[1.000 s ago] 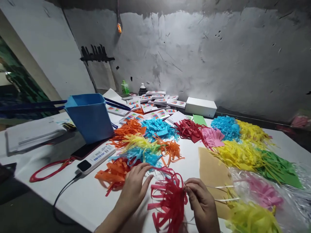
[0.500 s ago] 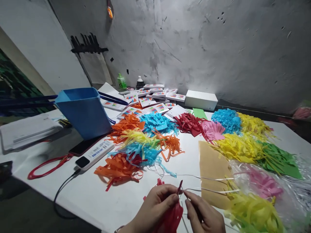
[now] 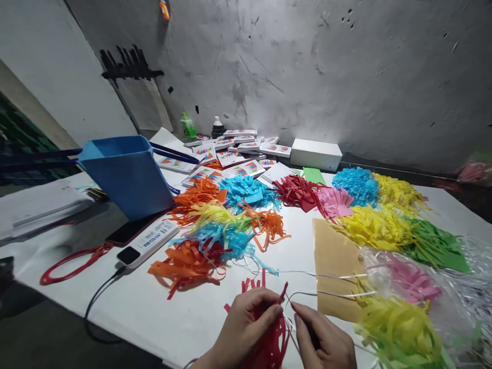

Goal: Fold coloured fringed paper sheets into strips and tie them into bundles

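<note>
Near the front edge of the white table, my left hand (image 3: 246,325) pinches a red fringed paper tassel (image 3: 274,341), its twisted tip poking up above the fingers. Close on its right, my right hand (image 3: 325,333) has thumb and forefinger together on a thin white string (image 3: 294,295). The string runs up to the red tip, and more string loops beside the red strips. Two white strands stretch right across a tan sheet (image 3: 334,266). Red strip ends show behind my left hand.
Orange (image 3: 188,269), blue, yellow, dark red, pink and green fringed bundles lie across the table. At the left stand a blue container (image 3: 128,179), a phone and a white device (image 3: 148,243) with a black cable. Printed boxes and a white box (image 3: 315,155) sit by the wall.
The view has shifted slightly. The red strips hang more spread below my left hand, with more red ends showing behind it. Both hands keep their hold.
</note>
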The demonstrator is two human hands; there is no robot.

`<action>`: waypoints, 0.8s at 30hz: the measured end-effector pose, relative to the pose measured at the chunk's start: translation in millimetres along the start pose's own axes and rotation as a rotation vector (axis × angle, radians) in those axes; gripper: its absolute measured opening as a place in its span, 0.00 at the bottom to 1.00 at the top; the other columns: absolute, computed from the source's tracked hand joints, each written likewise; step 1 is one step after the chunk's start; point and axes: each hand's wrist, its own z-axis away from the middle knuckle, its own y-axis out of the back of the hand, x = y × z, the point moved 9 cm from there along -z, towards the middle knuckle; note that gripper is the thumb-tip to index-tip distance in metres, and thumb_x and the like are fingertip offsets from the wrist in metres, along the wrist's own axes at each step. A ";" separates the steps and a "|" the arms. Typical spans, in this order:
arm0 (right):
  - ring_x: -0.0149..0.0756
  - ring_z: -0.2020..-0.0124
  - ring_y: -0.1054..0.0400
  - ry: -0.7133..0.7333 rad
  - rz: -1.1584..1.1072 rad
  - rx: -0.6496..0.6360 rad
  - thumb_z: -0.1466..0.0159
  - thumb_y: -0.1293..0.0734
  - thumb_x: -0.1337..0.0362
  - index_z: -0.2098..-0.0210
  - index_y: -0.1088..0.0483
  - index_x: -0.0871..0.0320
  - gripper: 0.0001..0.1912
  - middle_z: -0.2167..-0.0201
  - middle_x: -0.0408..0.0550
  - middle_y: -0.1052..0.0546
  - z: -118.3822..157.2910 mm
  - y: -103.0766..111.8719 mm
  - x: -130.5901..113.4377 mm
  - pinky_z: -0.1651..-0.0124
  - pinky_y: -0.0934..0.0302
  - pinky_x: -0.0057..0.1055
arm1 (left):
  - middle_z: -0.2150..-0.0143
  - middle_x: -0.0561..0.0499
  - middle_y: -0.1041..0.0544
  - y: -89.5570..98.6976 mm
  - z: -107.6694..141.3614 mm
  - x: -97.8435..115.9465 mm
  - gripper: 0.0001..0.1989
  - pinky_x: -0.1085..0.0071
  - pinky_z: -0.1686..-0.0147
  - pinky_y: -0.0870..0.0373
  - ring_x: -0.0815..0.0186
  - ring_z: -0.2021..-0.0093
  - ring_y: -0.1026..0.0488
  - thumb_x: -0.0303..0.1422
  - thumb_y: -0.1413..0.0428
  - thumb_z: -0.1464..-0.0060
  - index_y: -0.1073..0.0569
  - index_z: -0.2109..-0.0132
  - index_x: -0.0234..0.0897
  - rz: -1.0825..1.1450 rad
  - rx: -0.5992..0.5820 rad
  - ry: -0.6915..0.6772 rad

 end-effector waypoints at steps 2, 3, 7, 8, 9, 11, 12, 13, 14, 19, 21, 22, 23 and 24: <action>0.33 0.69 0.21 -0.002 0.026 -0.013 0.32 0.35 0.62 0.57 0.22 0.51 0.09 0.67 0.45 0.17 1.4 -1.3 2.6 0.64 0.30 0.23 | 0.69 0.49 0.20 0.9 0.6 2.0 0.10 0.73 0.68 0.31 0.65 0.69 0.26 0.37 0.42 0.40 0.21 0.65 0.37 -0.032 0.010 -0.037; 0.34 0.69 0.21 -0.001 0.045 -0.023 0.31 0.35 0.61 0.58 0.22 0.52 0.10 0.68 0.46 0.17 2.3 -2.0 4.2 0.64 0.30 0.25 | 0.70 0.49 0.20 1.3 0.9 3.4 0.10 0.73 0.68 0.31 0.65 0.70 0.26 0.37 0.43 0.39 0.22 0.65 0.37 -0.057 0.017 -0.063; 0.36 0.71 0.22 0.059 0.141 -0.069 0.29 0.39 0.60 0.56 0.22 0.54 0.13 0.70 0.49 0.18 6.1 -4.2 6.4 0.67 0.31 0.27 | 0.67 0.48 0.21 1.1 3.2 12.9 0.06 0.72 0.66 0.28 0.64 0.67 0.24 0.32 0.44 0.38 0.22 0.62 0.38 -0.182 0.041 -0.206; 0.36 0.72 0.23 0.077 0.152 -0.082 0.29 0.39 0.60 0.56 0.22 0.53 0.13 0.70 0.48 0.19 6.7 -5.0 6.1 0.67 0.31 0.27 | 0.66 0.47 0.21 0.4 4.5 16.7 0.06 0.72 0.65 0.28 0.64 0.66 0.24 0.30 0.44 0.38 0.22 0.60 0.38 -0.219 0.046 -0.253; 0.36 0.72 0.23 0.081 0.148 -0.094 0.29 0.39 0.59 0.56 0.22 0.53 0.13 0.70 0.48 0.19 6.7 -5.6 6.5 0.67 0.31 0.27 | 0.65 0.46 0.21 -0.7 6.3 20.5 0.07 0.71 0.65 0.27 0.63 0.65 0.24 0.29 0.45 0.38 0.22 0.58 0.39 -0.260 0.048 -0.299; 0.37 0.70 0.23 0.024 0.095 -0.110 0.30 0.37 0.57 0.57 0.21 0.53 0.13 0.69 0.49 0.19 5.3 -6.9 11.4 0.65 0.30 0.27 | 0.64 0.46 0.22 -4.7 9.8 25.7 0.09 0.71 0.65 0.27 0.63 0.65 0.24 0.28 0.47 0.37 0.22 0.56 0.39 -0.343 0.032 -0.369; 0.36 0.71 0.24 -0.047 0.049 -0.117 0.31 0.36 0.55 0.56 0.21 0.53 0.14 0.70 0.49 0.19 4.4 -8.0 17.2 0.65 0.31 0.27 | 0.64 0.45 0.23 -7.2 11.3 26.6 0.09 0.71 0.66 0.27 0.63 0.65 0.24 0.27 0.47 0.37 0.22 0.55 0.39 -0.380 0.016 -0.392; 0.35 0.73 0.25 -0.143 -0.010 -0.128 0.32 0.35 0.53 0.54 0.22 0.54 0.15 0.73 0.47 0.21 4.0 -10.1 25.1 0.67 0.31 0.27 | 0.64 0.45 0.23 -9.7 12.5 26.5 0.09 0.71 0.66 0.28 0.63 0.66 0.25 0.27 0.47 0.37 0.22 0.55 0.39 -0.413 -0.002 -0.409; 0.33 0.77 0.28 -0.250 -0.080 -0.146 0.33 0.34 0.50 0.52 0.23 0.55 0.19 0.76 0.45 0.23 4.7 -13.8 33.7 0.71 0.33 0.26 | 0.65 0.45 0.23 -12.0 13.6 25.8 0.09 0.71 0.66 0.28 0.62 0.66 0.25 0.27 0.47 0.37 0.23 0.56 0.39 -0.441 -0.017 -0.424; 0.27 0.83 0.42 -0.514 -0.316 -0.280 0.36 0.34 0.44 0.61 0.23 0.57 0.23 0.80 0.40 0.30 8.2 -36.4 51.6 0.83 0.49 0.23 | 0.67 0.45 0.23 -16.7 20.2 25.7 0.08 0.69 0.69 0.30 0.61 0.68 0.26 0.27 0.47 0.38 0.23 0.57 0.37 -0.520 -0.003 -0.524; 0.29 0.78 0.37 -0.381 -0.222 -0.238 0.35 0.34 0.47 0.68 0.23 0.55 0.19 0.78 0.43 0.29 -0.9 -30.3 44.3 0.76 0.42 0.24 | 0.64 0.45 0.22 -19.2 19.0 22.0 0.07 0.67 0.65 0.28 0.60 0.65 0.26 0.28 0.44 0.39 0.23 0.55 0.39 -0.504 -0.058 -0.470; 0.31 0.75 0.34 -0.293 -0.175 -0.196 0.35 0.33 0.49 0.70 0.23 0.55 0.17 0.75 0.44 0.28 -5.4 -25.2 39.0 0.71 0.39 0.25 | 0.61 0.45 0.21 -19.2 16.8 19.1 0.09 0.66 0.62 0.27 0.59 0.62 0.25 0.29 0.42 0.40 0.23 0.53 0.40 -0.481 -0.094 -0.419; 0.33 0.71 0.32 -0.213 -0.147 -0.156 0.35 0.33 0.50 0.70 0.23 0.54 0.16 0.72 0.46 0.26 -8.5 -20.5 34.2 0.66 0.36 0.26 | 0.57 0.44 0.21 -17.1 13.2 16.3 0.12 0.64 0.58 0.26 0.58 0.58 0.24 0.30 0.41 0.40 0.23 0.50 0.41 -0.457 -0.117 -0.368; 0.35 0.68 0.30 -0.156 -0.141 -0.129 0.34 0.33 0.51 0.70 0.23 0.53 0.15 0.70 0.47 0.25 -9.7 -17.5 31.5 0.62 0.35 0.28 | 0.53 0.44 0.21 -11.7 7.9 14.4 0.14 0.63 0.53 0.26 0.57 0.54 0.25 0.30 0.41 0.40 0.24 0.47 0.41 -0.444 -0.112 -0.327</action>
